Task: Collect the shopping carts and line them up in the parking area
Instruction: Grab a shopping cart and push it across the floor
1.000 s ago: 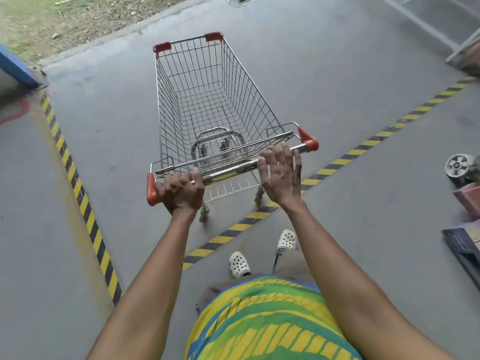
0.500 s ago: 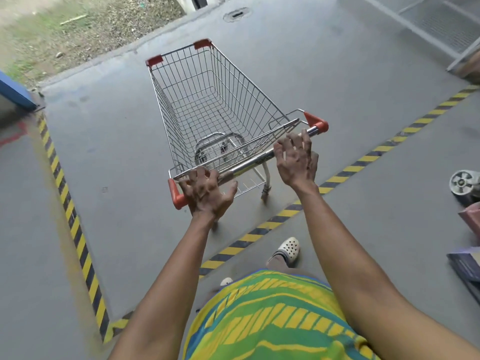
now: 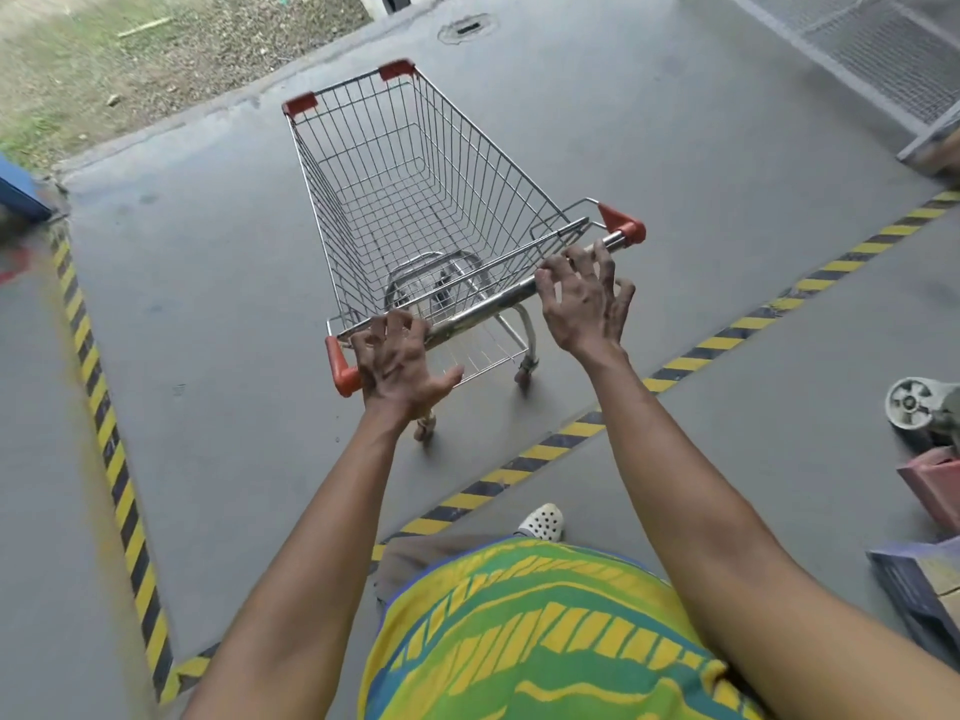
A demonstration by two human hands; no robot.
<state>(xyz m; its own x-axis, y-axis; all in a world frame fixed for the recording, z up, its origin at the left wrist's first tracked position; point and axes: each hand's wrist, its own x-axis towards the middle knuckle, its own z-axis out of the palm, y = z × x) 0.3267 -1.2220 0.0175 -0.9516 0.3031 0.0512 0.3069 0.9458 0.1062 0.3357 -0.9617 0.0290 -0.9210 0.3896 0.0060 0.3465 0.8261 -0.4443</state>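
Both hands, left (image 3: 397,363) and right (image 3: 584,298), spread open at the shopping cart (image 3: 415,200) handle, inside striped floor lines (image 3: 727,330); bare concrete lies ahead.

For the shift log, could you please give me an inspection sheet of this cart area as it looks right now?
Surface: grey concrete floor, yellow-black striped line crossing it.
Job's things: one empty shopping cart, standing beyond the line.
Clutter: loose caster wheel, pink box at right.
Grippers: left hand and right hand open, fingers spread at the handle bar.
Cables: nothing seen.
Surroundings: grass verge, drain cover.
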